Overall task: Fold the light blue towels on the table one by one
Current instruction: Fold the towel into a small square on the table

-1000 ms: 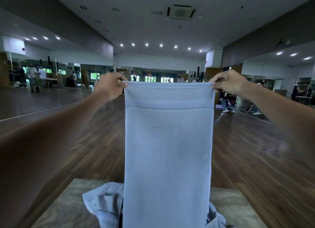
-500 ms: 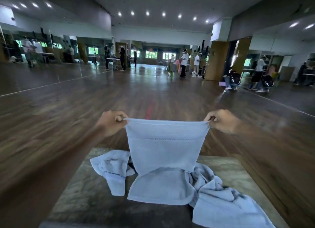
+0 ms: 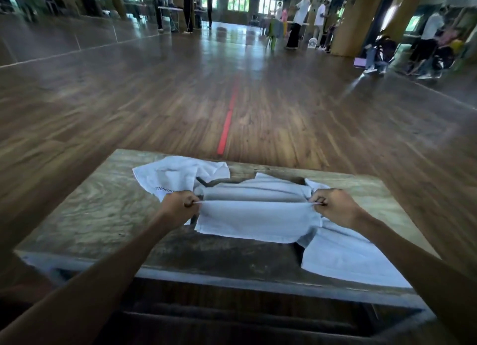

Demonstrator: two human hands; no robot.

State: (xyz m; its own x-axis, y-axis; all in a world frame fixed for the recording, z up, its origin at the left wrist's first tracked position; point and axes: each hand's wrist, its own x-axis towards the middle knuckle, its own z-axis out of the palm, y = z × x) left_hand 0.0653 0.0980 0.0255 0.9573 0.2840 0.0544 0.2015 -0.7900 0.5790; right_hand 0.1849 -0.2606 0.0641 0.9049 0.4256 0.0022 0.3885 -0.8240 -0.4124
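Observation:
A light blue towel (image 3: 254, 217) lies doubled over on the wooden table (image 3: 85, 215), its top edge stretched between my hands. My left hand (image 3: 179, 206) pinches its left corner and my right hand (image 3: 333, 206) pinches its right corner, both low over the table. A second light blue towel (image 3: 178, 174) lies crumpled at the back left of the table. A third towel (image 3: 346, 257) is spread at the right, partly under the held one.
The table's near edge (image 3: 206, 275) runs just in front of my arms. Beyond the table stretches a wooden floor with a red line (image 3: 227, 122). Several people (image 3: 299, 21) stand at tables far back in the hall.
I have brought the held towel down from eye height onto the table, so that it now lies folded over itself. The view has tilted down with it.

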